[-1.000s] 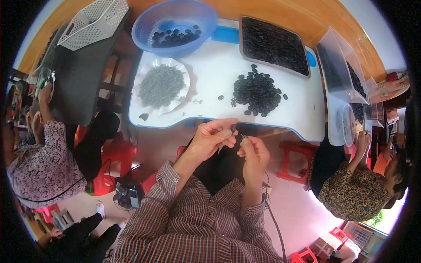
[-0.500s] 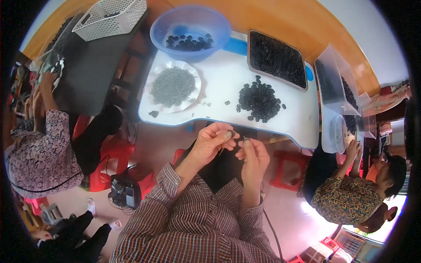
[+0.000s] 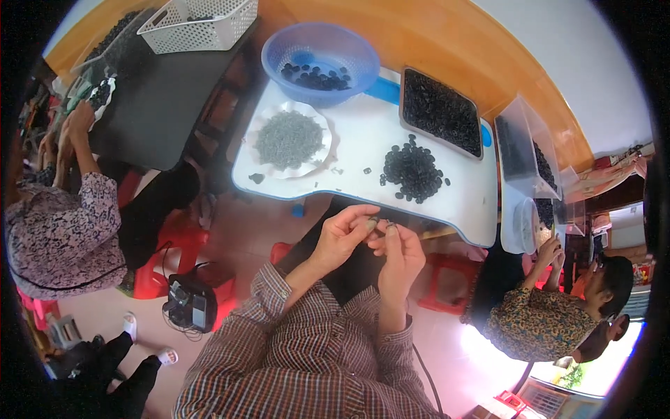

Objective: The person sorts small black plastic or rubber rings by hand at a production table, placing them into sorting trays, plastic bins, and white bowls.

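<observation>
Both hands meet in front of my chest, just off the near edge of the white table point(image 3: 349, 150). My left hand point(image 3: 338, 241) pinches something small and dark between thumb and fingers, mostly covered by them. In my right hand point(image 3: 399, 258), thumb and forefinger are pressed together on a tiny piece too small to name. The fingertips of the two hands nearly touch. Beyond them lies a heap of small black oval parts point(image 3: 413, 171). To its left, a white scalloped plate point(image 3: 326, 150) holds many small translucent pieces point(image 3: 287, 140).
A blue basket point(image 3: 321, 98) with black parts stands at the back left, a tray of black parts point(image 3: 441, 112) at the back right. Co-workers sit at a dark table point(image 3: 150, 105) on the left and beside clear bins point(image 3: 523, 140) on the right. Red stools point(image 3: 447, 283) flank me.
My hands have come closer together, the right one moving slightly left toward the left fingertips. The whole view has shifted a little, so the table appears lower.
</observation>
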